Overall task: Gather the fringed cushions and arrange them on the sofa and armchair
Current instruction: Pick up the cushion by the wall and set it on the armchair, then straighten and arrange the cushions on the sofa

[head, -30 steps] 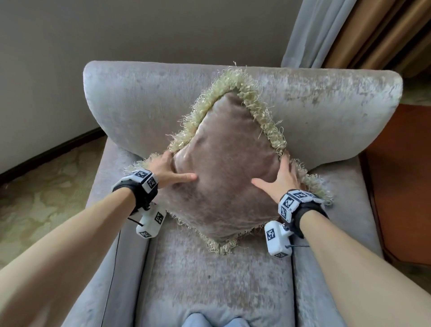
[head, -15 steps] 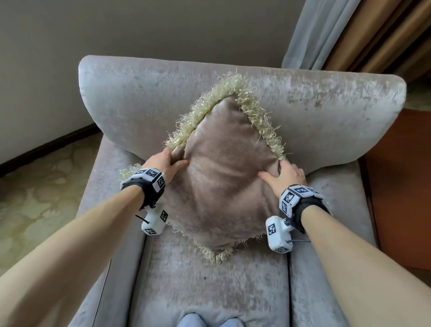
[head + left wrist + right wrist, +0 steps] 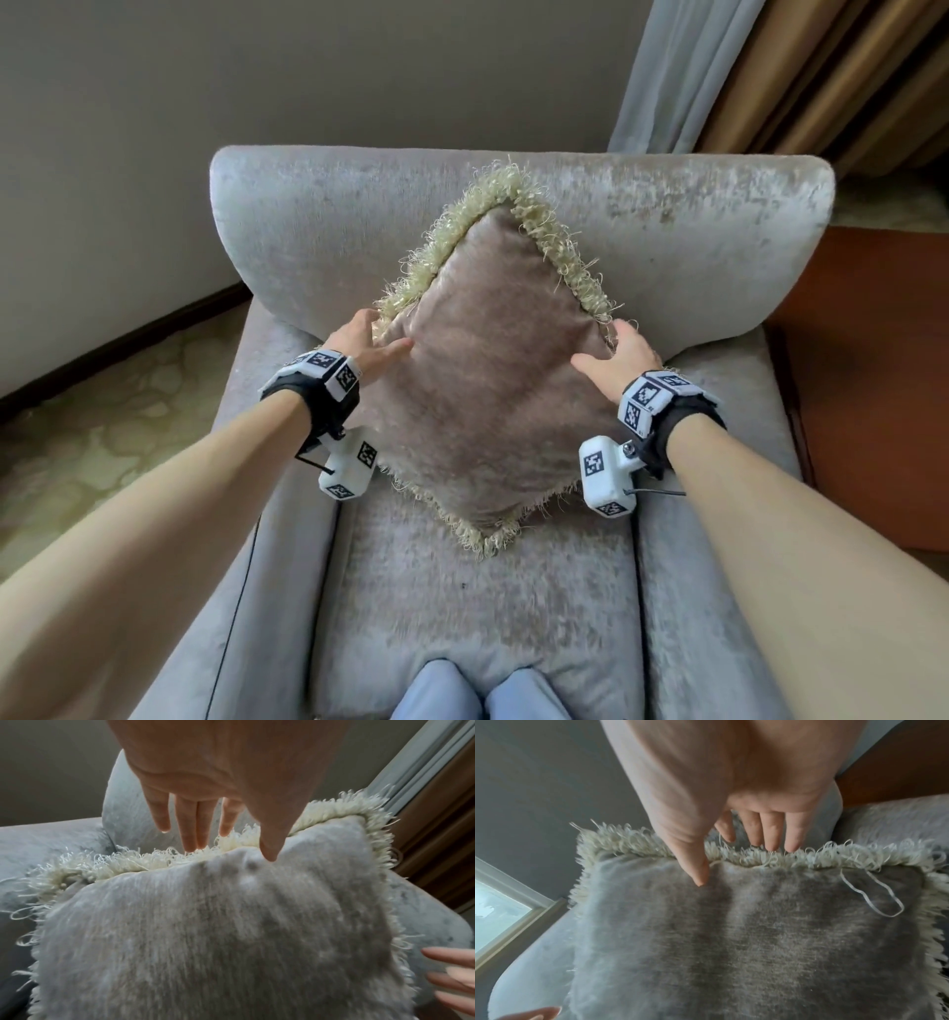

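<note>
The fringed cushion [image 3: 493, 370] stands corner-up against the armchair [image 3: 667, 246] back, squarely between the left hand [image 3: 359, 339] and right hand [image 3: 624, 354], fingers straight, thumbs touching its face.

The cushion [image 3: 493, 390] is taupe velvet edged all round with a shaggy cream fringe. It stands on one corner like a diamond, its bottom corner on the seat of the grey velvet armchair [image 3: 683, 241] and its top corner leaning on the backrest.
</note>
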